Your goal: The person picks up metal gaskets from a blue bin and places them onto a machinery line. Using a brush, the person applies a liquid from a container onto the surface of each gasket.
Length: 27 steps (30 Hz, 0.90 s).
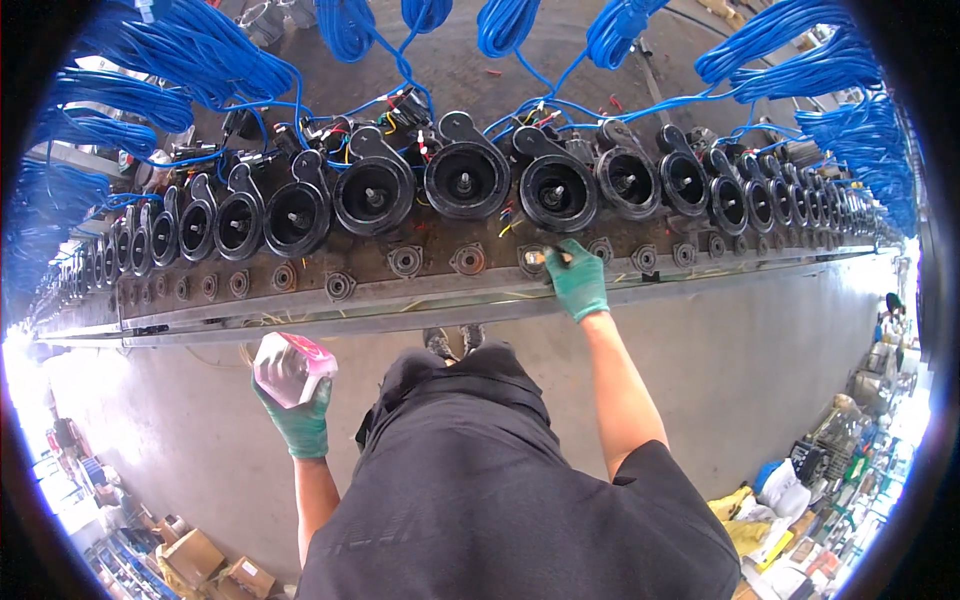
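Observation:
My left hand (298, 420), in a green glove, is closed round a clear plastic container (287, 372) with pink on its upper side. It is held up in front of the bench's near edge. My right hand (580, 283), also gloved in green, pinches a small brush-like tool (539, 258) with a light tan part showing. The tool's tip is at a round dark flange (530, 262) lying near the bench edge; whether it touches cannot be made out. Just beyond stands a black pump housing (558, 192) with a round open mouth and a shaft in its middle.
A long row of similar black housings (465, 180) runs along the bench (430, 285), with several flanges (467, 259) before it. Blue cable coils (200, 55) and loose wires lie behind. Cardboard boxes (195, 556) sit on the floor behind left, bags (782, 490) and clutter behind right.

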Available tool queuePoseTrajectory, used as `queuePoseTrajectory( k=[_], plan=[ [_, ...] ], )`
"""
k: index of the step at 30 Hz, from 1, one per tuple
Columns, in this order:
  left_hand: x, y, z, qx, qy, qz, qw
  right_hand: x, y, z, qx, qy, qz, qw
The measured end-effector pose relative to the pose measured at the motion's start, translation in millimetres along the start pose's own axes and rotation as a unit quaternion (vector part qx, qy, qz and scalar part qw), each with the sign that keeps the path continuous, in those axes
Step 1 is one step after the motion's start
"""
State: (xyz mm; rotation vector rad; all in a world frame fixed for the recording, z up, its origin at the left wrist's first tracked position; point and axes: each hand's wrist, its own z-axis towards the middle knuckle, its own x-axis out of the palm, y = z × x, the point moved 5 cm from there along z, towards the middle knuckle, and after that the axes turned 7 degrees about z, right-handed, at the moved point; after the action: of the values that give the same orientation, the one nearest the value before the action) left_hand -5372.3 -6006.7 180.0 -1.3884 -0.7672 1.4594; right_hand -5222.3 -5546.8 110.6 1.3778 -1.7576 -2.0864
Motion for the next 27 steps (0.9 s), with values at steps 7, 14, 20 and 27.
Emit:
queuePoseTrajectory(
  k=[7, 14, 20, 27],
  plan=[
    [-3.2, 24.4, -2.6, -0.01, 0.028, -0.042, 0.999, -3.1, -8.5, 4.4, 0.036, 0.052, -0.108, 0.992],
    [16.1, 29.4, 4.8, 0.038, 0.054, -0.007, 0.998, -17.3, 16.2, -2.5, -0.083, -0.089, -0.068, 0.99],
    [25.3, 27.4, 7.0, 0.088, 0.096, 0.136, 0.982, -107.0, -36.6, -4.9, 0.109, -0.147, 0.06, 0.981],
    [68.3, 3.5, -15.2, 0.098, 0.089, 0.151, 0.98, -96.7, -111.3, 18.2, 0.074, -0.075, 0.016, 0.994]
  ],
)
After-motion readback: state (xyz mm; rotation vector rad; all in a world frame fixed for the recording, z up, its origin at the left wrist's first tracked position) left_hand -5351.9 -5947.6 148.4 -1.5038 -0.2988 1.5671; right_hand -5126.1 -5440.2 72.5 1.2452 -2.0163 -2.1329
